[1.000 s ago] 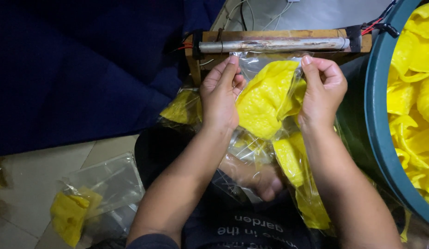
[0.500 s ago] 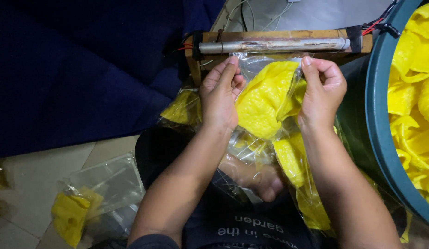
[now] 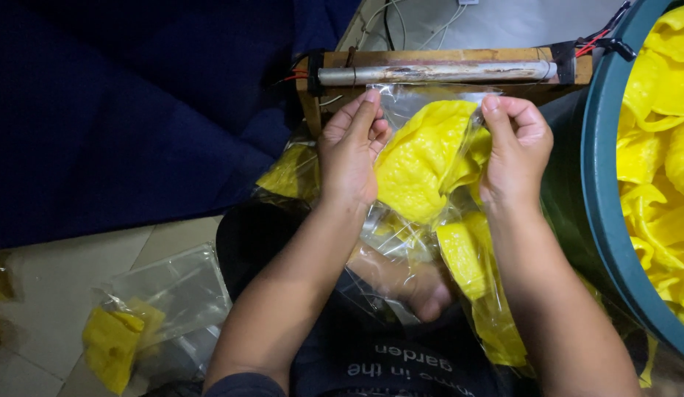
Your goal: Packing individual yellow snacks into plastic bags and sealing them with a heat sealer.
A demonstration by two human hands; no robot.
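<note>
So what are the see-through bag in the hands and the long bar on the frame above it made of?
The clear bag looks like thin glossy plastic film: it creases and glints. The grey bar seems metal, dull and stained, on a brown wooden frame with visible grain.

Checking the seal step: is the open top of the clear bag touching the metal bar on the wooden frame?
Cannot tell. In the head view the clear bag's top edge lies right at the metal bar, but no contact or gap shows plainly.

We see one view only, from a camera on the person's head. It looks steeply down and forward, close over both forearms, toward a wooden frame with a metal bar (image 3: 436, 72) at the top edge.
</note>
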